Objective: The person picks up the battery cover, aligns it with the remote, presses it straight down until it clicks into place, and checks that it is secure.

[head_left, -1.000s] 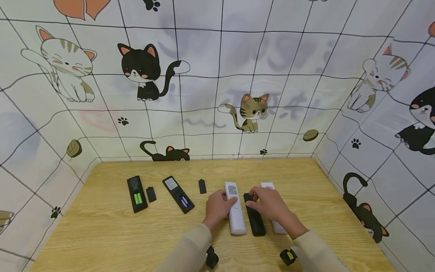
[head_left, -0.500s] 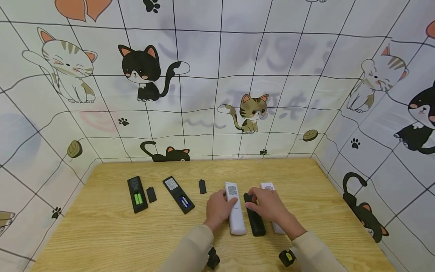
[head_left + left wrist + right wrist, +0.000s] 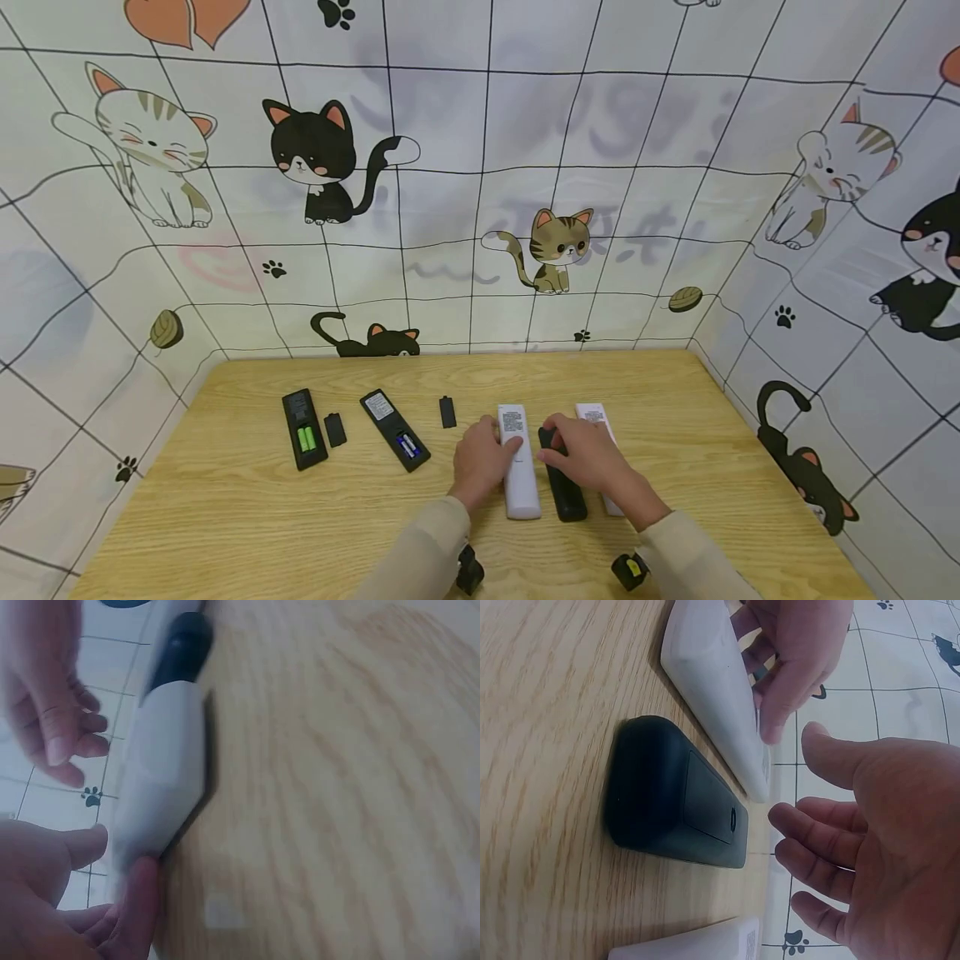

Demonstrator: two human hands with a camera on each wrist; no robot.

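Observation:
A white remote control (image 3: 522, 492) lies back up on the table, a printed label near its far end. My left hand (image 3: 478, 462) holds it at the left edge, thumb on top and fingers along the side. Just to its right is a black remote control (image 3: 667, 795) with its battery cover fitted. Over the far end of that black remote hovers my right hand (image 3: 588, 454), fingers loosely bent and apart from it in the right wrist view. Partly hidden under the right hand is a second white remote control (image 3: 592, 412).
At the left, two black remote controls lie uncovered, one with green batteries (image 3: 306, 439), the other with blue batteries (image 3: 408, 446). Two loose battery covers lie near them, one left (image 3: 335, 429) and one farther right (image 3: 447, 412). A cat-patterned cloth (image 3: 450, 208) surrounds the wooden table (image 3: 247, 533).
The held white remote has turned slightly, its near end shifting a little left. My right hand has moved slightly left. The other remotes stay in place.

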